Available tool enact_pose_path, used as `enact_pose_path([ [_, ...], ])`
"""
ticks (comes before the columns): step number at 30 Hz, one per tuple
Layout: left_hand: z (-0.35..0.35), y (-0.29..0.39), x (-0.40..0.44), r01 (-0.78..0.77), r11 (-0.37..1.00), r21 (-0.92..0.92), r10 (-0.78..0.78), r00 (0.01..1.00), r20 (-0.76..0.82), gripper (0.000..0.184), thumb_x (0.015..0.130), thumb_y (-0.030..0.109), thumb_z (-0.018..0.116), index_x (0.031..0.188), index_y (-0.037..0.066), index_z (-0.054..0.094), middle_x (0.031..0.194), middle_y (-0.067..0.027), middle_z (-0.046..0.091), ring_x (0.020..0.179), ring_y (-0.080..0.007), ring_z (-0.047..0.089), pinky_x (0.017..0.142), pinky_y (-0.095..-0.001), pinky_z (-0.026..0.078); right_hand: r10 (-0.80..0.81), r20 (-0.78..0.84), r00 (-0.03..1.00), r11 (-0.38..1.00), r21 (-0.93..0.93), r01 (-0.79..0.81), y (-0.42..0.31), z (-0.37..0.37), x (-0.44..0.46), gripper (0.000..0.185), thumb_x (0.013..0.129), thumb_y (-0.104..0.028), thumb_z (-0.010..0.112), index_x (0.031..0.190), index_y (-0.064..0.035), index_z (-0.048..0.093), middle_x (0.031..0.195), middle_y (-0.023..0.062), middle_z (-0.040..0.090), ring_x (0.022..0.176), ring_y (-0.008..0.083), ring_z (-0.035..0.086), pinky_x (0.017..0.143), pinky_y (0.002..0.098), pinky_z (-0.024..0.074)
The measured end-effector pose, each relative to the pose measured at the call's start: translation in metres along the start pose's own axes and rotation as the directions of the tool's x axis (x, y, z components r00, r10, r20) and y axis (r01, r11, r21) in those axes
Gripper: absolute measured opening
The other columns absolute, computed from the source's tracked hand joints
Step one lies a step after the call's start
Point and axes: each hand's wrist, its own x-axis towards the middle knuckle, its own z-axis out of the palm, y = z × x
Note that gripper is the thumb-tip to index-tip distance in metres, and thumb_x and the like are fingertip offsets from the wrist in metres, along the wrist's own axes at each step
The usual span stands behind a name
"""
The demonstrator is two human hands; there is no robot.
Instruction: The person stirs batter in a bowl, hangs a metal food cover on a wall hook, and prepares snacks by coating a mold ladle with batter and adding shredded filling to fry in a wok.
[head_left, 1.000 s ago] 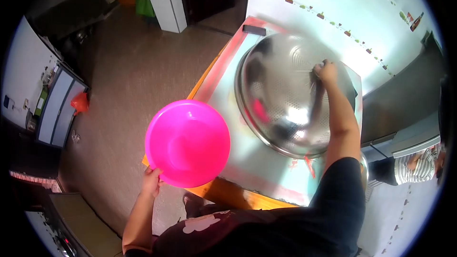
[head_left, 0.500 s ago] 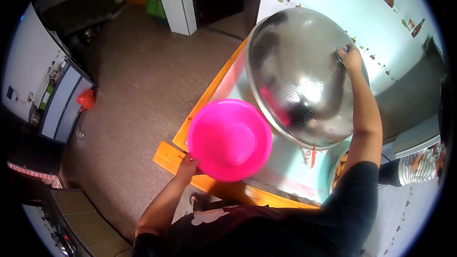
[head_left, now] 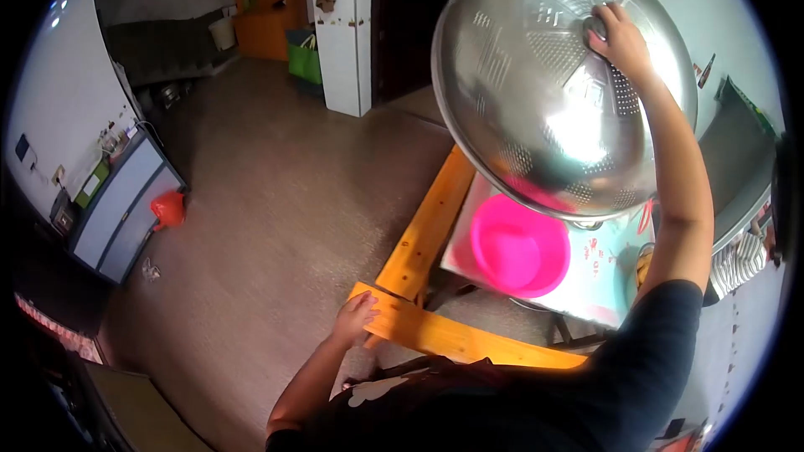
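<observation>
1. Head view: my right hand [head_left: 621,40] closes around the dark knob [head_left: 595,29] of a wide, perforated metal cover [head_left: 502,84], holding it tilted above the table [head_left: 601,297].

2. I hold it at the knob probably because one hand could hardly span so broad a dome; a grip at the crown lets the rim hang free, though I cannot tell whether its lower edge touches anything.

3. Below the rim, a pink basin [head_left: 519,255] sits upright near the table's edge, its far side close under the cover in this view. Standing on its own base, it needs no hand. Pink shows on the metal nearest it, likely a reflection.

4. My left hand [head_left: 358,316] is empty, fingers loosely spread at the end of a wooden bench [head_left: 469,339]. It may be resting there for balance; contact is unclear.

5. Beside my right forearm, a bowl [head_left: 643,266] shows partly, its yellowish contents hard to identify. At the far right is a person in striped clothing [head_left: 741,266].

6. No brand is legible. Red markings [head_left: 596,253] on the tabletop and the pale patch on a green box [head_left: 92,186] yield no readable words.
</observation>
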Motion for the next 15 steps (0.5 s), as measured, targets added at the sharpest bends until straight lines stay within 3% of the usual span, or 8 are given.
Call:
enact_pose_path([
  [2,-0.059,0.024,-0.013,-0.042,0.997,0.071,0.042,0.999,0.006,0.056,0.093,0.036,0.050,0.134,0.001,0.036,0.124,-0.0130,0.053,0.104,-0.0229,0.058,0.088,-0.0329,0.045,-0.111,-0.002,0.994,0.994,0.013,0.111,-0.055,-0.006,0.026,0.041,0.075,-0.022,0.063,0.112,-0.0096,0.051,0.111,0.0140,0.050,0.085,0.0352,0.060,0.074,0.0423,0.0506],
  [4,-0.115,0.044,-0.014,-0.107,0.988,0.113,0.113,0.992,-0.048,0.058,0.093,0.037,0.051,0.135,0.002,0.035,0.124,-0.0117,0.053,0.110,-0.0228,0.053,0.093,-0.0352,0.042,-0.151,0.171,0.974,0.986,-0.037,0.160,-0.140,-0.029,0.049,0.044,0.070,-0.020,0.068,0.109,-0.0125,0.051,0.114,0.0132,0.049,0.088,0.0326,0.060,0.073,0.0409,0.0510],
  [7,-0.182,0.098,-0.023,-0.260,0.935,0.242,0.304,0.938,-0.169,0.058,0.092,0.036,0.052,0.136,0.002,0.035,0.129,-0.0137,0.048,0.116,-0.0240,0.049,0.096,-0.0373,0.040,-0.486,0.166,0.858,0.874,0.111,0.473,-0.236,-0.017,0.072,0.043,0.064,-0.021,0.073,0.099,-0.0077,0.052,0.104,0.0112,0.052,0.084,0.0272,0.058,0.071,0.0386,0.0509],
  [8,-0.207,0.113,-0.018,-0.329,0.903,0.278,0.393,0.893,-0.218,0.058,0.091,0.034,0.054,0.136,0.003,0.035,0.131,-0.0144,0.046,0.118,-0.0241,0.047,0.097,-0.0378,0.039,-0.606,0.059,0.793,0.789,0.175,0.589,-0.268,-0.006,0.076,0.040,0.064,-0.022,0.072,0.096,-0.0083,0.052,0.101,0.0102,0.052,0.082,0.0264,0.058,0.070,0.0381,0.0510],
  [9,-0.224,0.130,-0.012,-0.395,0.863,0.315,0.480,0.835,-0.268,0.058,0.091,0.032,0.055,0.136,0.003,0.035,0.133,-0.0151,0.044,0.119,-0.0243,0.046,0.098,-0.0383,0.038,-0.667,0.185,0.721,0.744,0.208,0.635,-0.297,0.008,0.081,0.045,0.063,-0.026,0.074,0.100,-0.0089,0.054,0.112,0.0087,0.053,0.088,0.0265,0.058,0.077,0.0367,0.0501],
  [12,-0.254,0.199,-0.037,-0.574,0.635,0.517,0.772,0.497,-0.397,0.054,0.083,0.016,0.064,0.130,0.003,0.041,0.127,-0.0168,0.041,0.115,-0.0260,0.045,0.093,-0.0378,0.040,-0.821,0.096,0.562,0.571,0.146,0.808,-0.402,0.023,0.090,0.034,0.069,-0.029,0.061,0.097,-0.0121,0.052,0.100,0.0040,0.049,0.081,0.0202,0.057,0.068,0.0384,0.0488],
  [13,-0.260,0.223,-0.049,-0.581,0.544,0.605,0.832,0.466,-0.301,0.056,0.080,0.013,0.065,0.130,0.004,0.041,0.125,-0.0166,0.042,0.112,-0.0264,0.046,0.092,-0.0377,0.041,-0.841,0.164,0.516,0.541,0.214,0.813,-0.436,0.034,0.096,0.033,0.071,-0.028,0.058,0.098,-0.0113,0.051,0.099,0.0046,0.049,0.080,0.0201,0.057,0.066,0.0387,0.0492],
  [15,-0.268,0.260,-0.062,-0.565,0.348,0.748,0.901,0.422,-0.100,0.060,0.075,0.009,0.068,0.129,0.005,0.043,0.121,-0.0161,0.044,0.108,-0.0271,0.048,0.091,-0.0375,0.042,-0.873,0.035,0.486,0.465,0.363,0.807,-0.503,0.071,0.100,0.022,0.077,-0.018,0.052,0.094,-0.0044,0.052,0.093,0.0105,0.051,0.079,0.0242,0.060,0.059,0.0363,0.0538],
])
